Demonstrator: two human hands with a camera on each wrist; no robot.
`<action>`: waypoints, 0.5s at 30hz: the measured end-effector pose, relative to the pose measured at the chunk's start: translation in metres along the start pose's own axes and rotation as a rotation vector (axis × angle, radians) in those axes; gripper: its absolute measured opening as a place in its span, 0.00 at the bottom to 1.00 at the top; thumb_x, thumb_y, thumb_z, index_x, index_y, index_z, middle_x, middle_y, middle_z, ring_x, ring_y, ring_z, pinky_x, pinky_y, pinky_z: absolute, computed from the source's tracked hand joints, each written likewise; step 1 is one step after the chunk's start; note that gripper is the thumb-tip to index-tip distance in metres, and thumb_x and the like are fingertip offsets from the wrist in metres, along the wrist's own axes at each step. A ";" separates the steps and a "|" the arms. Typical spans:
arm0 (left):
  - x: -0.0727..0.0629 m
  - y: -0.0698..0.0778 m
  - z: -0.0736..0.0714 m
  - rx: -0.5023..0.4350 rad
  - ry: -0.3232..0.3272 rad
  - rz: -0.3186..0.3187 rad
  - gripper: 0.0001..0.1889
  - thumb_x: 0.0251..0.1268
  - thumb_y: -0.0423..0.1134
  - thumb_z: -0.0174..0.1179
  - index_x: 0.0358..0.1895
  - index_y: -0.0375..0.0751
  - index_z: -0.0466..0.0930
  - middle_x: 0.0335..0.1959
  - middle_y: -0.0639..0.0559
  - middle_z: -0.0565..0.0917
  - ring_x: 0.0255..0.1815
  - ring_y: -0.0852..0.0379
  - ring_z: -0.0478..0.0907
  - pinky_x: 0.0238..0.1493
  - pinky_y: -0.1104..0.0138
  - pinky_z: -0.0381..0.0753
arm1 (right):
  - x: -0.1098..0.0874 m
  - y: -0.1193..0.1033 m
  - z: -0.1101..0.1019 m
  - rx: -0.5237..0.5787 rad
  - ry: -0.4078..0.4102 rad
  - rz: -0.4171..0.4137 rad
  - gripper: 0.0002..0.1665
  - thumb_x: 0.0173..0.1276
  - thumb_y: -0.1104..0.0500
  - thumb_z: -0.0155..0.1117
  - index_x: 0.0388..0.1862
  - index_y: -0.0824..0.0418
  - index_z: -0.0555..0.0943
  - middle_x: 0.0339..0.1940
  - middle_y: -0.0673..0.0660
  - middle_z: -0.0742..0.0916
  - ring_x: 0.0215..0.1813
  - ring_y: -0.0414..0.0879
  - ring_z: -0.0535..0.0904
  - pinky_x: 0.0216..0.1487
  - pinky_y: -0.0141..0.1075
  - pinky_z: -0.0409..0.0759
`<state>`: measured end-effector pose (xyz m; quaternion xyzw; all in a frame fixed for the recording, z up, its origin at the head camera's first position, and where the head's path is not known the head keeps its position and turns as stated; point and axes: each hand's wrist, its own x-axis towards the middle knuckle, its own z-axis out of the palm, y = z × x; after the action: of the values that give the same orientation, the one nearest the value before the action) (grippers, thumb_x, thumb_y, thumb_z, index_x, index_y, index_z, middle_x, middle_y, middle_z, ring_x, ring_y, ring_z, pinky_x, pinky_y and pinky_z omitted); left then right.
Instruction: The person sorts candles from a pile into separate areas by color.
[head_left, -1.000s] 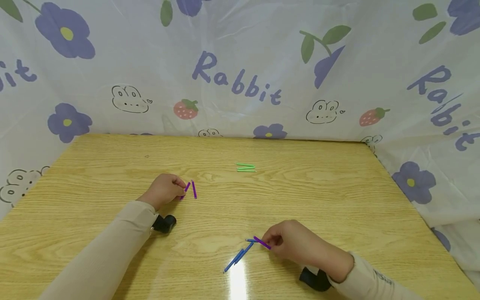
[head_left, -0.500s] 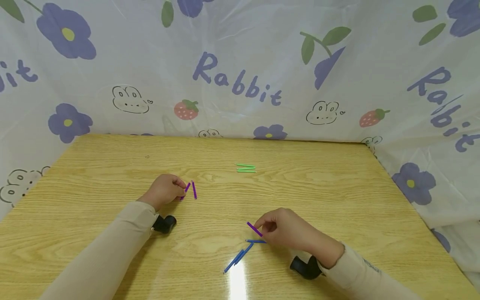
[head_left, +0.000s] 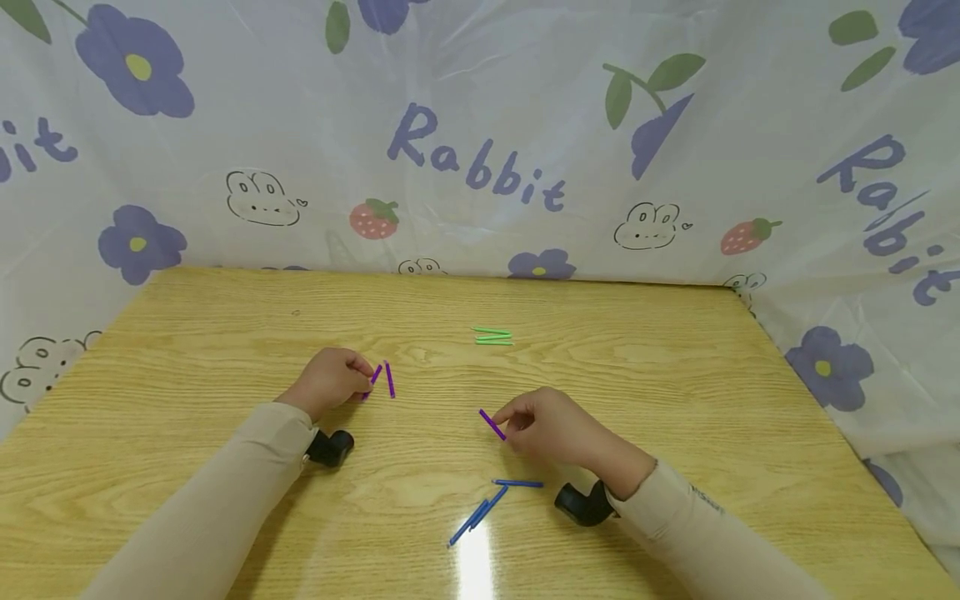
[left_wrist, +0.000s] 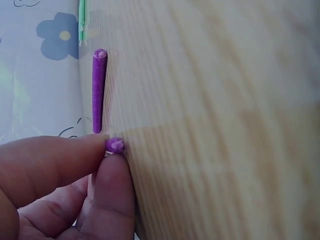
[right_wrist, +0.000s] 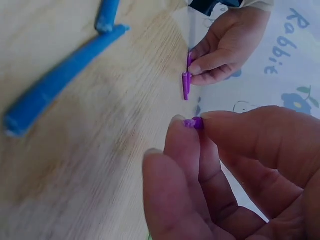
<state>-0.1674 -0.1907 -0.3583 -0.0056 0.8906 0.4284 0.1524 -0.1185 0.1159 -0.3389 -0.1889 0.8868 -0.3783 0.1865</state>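
Observation:
My left hand (head_left: 330, 383) pinches a short, thin purple stick (head_left: 376, 374) between thumb and forefinger at the table's left middle. Beside it lies a second purple stick (head_left: 389, 380), its upper end close to the held one. In the left wrist view the pinched stick (left_wrist: 115, 145) shows its rough end towards the camera. My right hand (head_left: 558, 429) holds a third purple stick (head_left: 490, 422), slanted, above the table's middle. Seen in the right wrist view, only the end of that stick (right_wrist: 192, 123) sticks out between thumb and fingertip.
Several blue sticks (head_left: 517, 483) lie at the front middle, some side by side on a slant. Farther back, green sticks (head_left: 492, 336) form a zigzag on the wooden table (head_left: 637, 350). A printed cloth (head_left: 465, 83) hangs along the back and sides.
My right hand has carried its purple stick up and left, away from the blue sticks, uncovering the flat-lying blue one. The left hand has stayed in place.

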 end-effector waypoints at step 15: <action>0.000 0.000 0.000 -0.012 0.000 0.004 0.11 0.63 0.26 0.55 0.46 0.21 0.76 0.37 0.37 0.81 0.34 0.52 0.80 0.37 0.62 0.81 | 0.030 -0.004 0.002 0.120 -0.028 0.089 0.16 0.61 0.72 0.60 0.48 0.65 0.83 0.27 0.53 0.82 0.21 0.41 0.69 0.24 0.31 0.68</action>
<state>-0.1671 -0.1906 -0.3584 -0.0047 0.8882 0.4339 0.1512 -0.1424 0.0974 -0.3431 -0.1431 0.8673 -0.4196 0.2266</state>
